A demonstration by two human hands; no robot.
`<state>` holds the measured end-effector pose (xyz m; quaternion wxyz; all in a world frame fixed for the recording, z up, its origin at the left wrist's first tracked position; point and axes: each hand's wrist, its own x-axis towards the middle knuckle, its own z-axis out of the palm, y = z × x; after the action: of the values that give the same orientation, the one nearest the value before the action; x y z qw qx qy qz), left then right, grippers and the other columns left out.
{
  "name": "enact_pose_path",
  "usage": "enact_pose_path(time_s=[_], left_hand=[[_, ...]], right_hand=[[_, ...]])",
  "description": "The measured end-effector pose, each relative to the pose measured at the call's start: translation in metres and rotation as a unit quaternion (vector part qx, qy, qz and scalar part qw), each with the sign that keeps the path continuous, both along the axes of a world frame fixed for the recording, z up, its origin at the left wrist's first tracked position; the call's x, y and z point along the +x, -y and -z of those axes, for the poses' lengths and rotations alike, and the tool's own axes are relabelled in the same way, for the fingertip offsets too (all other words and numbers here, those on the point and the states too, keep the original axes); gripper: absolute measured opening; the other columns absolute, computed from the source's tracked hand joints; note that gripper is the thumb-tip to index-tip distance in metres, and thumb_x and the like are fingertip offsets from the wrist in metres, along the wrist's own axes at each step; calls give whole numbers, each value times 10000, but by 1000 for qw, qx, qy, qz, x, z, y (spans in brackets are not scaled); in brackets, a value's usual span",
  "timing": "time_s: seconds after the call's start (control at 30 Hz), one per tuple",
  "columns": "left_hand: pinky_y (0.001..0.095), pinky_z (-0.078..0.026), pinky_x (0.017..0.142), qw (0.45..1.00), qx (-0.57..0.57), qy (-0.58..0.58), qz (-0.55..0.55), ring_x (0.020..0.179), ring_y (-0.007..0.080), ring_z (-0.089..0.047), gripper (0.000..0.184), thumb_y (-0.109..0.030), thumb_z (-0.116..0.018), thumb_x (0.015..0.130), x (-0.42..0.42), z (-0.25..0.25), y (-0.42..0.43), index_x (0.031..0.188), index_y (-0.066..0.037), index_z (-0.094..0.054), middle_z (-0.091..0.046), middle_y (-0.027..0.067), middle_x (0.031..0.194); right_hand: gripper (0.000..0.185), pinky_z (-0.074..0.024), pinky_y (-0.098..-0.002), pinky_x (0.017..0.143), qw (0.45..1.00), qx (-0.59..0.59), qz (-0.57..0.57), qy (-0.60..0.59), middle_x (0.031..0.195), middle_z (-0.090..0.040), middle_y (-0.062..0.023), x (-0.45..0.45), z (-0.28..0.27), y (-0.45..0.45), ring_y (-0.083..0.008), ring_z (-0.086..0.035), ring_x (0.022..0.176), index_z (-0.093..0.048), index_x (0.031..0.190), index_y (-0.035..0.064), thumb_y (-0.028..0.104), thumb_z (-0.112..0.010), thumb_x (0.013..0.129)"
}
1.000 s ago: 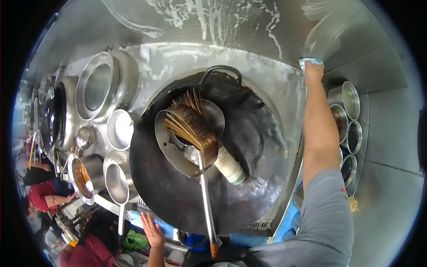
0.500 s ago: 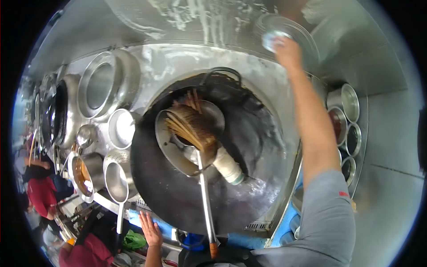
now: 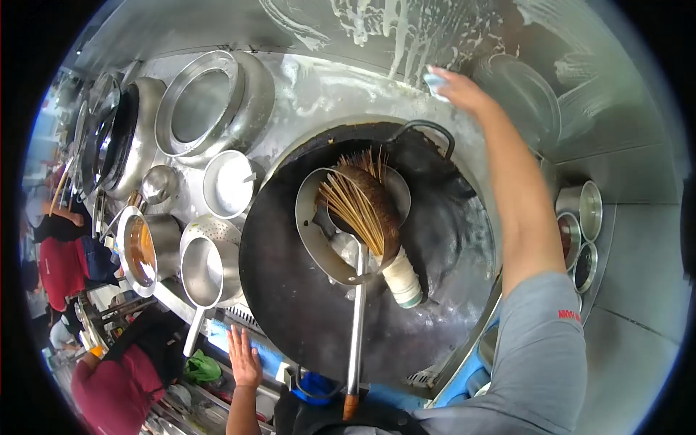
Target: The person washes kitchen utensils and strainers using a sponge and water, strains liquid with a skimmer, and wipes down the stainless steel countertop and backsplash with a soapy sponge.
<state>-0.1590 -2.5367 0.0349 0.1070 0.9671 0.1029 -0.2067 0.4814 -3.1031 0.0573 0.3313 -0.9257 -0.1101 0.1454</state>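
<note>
My right hand point(image 3: 460, 91) stretches far forward to the foot of the steel back wall point(image 3: 312, 36), its fingers closed on a pale blue-white wiping cloth point(image 3: 436, 81). White suds streak and drip down the wall around it. My left hand point(image 3: 245, 360) is flat with fingers spread, at the stove's front edge beside the wok and holding nothing. Between my arms sits a large black wok point(image 3: 290, 326) with a dark looped handle. In it lie a bamboo wok brush point(image 3: 359, 206) with a white-wrapped grip, a round metal strainer ring point(image 3: 308, 243) and a long-handled ladle point(image 3: 356, 326).
Left of the wok stand steel basins point(image 3: 165, 130), a white-filled pot point(image 3: 230, 185), a handled strainer point(image 3: 202, 272) and a pot of orange-brown liquid point(image 3: 141, 250). Several metal canisters point(image 3: 591, 210) line the right. People in maroon shirts point(image 3: 119, 388) are at lower left.
My right hand has moved left and slightly down along the wall with the cloth. The view has shifted, so the wok and pots sit further right. My left hand stays flat and spread.
</note>
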Motion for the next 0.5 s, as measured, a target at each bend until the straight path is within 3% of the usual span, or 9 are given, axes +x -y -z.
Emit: enact_pose_path(time_s=[0.03, 0.1, 0.13, 0.2, 0.27, 0.33, 0.4, 0.5], left_hand=[[558, -146, 1266, 1000, 0, 2, 2, 1561, 480, -128, 614, -216, -452, 1027, 2, 3, -1, 1594, -28, -310, -159, 243, 1698], [556, -148, 1266, 1000, 1, 12, -1, 1563, 475, -128, 612, -212, -450, 1032, 3, 5, 0, 1598, -33, -304, -160, 236, 1700], [556, -147, 1267, 1000, 2, 9, -3, 1563, 474, -128, 605, -224, -441, 1041, 3, 3, 2, 1598, -33, -305, -160, 234, 1701], [555, -145, 1267, 1000, 5, 17, 18, 1565, 473, -122, 601, -234, -434, 1048, 3, 6, -1, 1599, -32, -304, -158, 233, 1702], [554, -141, 1268, 999, 7, 18, 26, 1566, 472, -117, 598, -242, -432, 1053, 0, 7, -4, 1598, -31, -307, -155, 232, 1703], [553, -134, 1269, 1000, 3, 11, 23, 1568, 469, -112, 597, -248, -435, 1054, 0, 6, -4, 1597, -32, -311, -154, 232, 1703], [551, -128, 1271, 1000, -1, 10, 19, 1568, 468, -110, 597, -247, -440, 1052, 1, 4, 0, 1596, -34, -317, -155, 232, 1703], [548, -122, 1272, 1000, 0, 22, 22, 1568, 465, -111, 597, -248, -447, 1047, -1, 4, -2, 1592, -37, -328, -157, 227, 1704]], right_hand=[[584, -489, -402, 1043, 980, -88, -66, 166, 1351, -674, -161, 1, 34, 39, -297, -662, 1195, -536, 1507, 215, 230, -697, 946], [544, -510, -376, 992, 992, -90, 37, 84, 1267, -718, -154, -33, 39, 93, -255, -696, 1117, -598, 1451, 175, 201, -729, 924], [538, -516, -368, 976, 991, -30, 84, 98, 1239, -729, -150, -50, 33, 96, -245, -703, 1093, -613, 1433, 160, 201, -745, 913], [527, -528, -352, 945, 969, 90, 182, 139, 1183, -751, -141, -69, -7, 110, -226, -717, 1045, -641, 1396, 129, 203, -777, 892], [511, -540, -335, 902, 909, -21, 231, 347, 1134, -765, -137, -81, -85, 89, -196, -723, 1013, -651, 1366, 95, 207, -783, 885], [487, -534, -369, 945, 854, 117, 314, 397, 1184, -747, -129, -77, -148, 81, -231, -712, 1070, -663, 1332, 102, 200, -786, 871], [526, -542, -389, 933, 774, 83, 368, 509, 1122, -744, -160, -62, -189, 84, -285, -720, 1017, -630, 1347, 123, 236, -794, 860], [425, -459, -458, 1071, 759, -84, 350, 543, 1298, -642, -262, -62, -220, 17, -397, -605, 1244, -580, 1338, -22, 131, -627, 944]])
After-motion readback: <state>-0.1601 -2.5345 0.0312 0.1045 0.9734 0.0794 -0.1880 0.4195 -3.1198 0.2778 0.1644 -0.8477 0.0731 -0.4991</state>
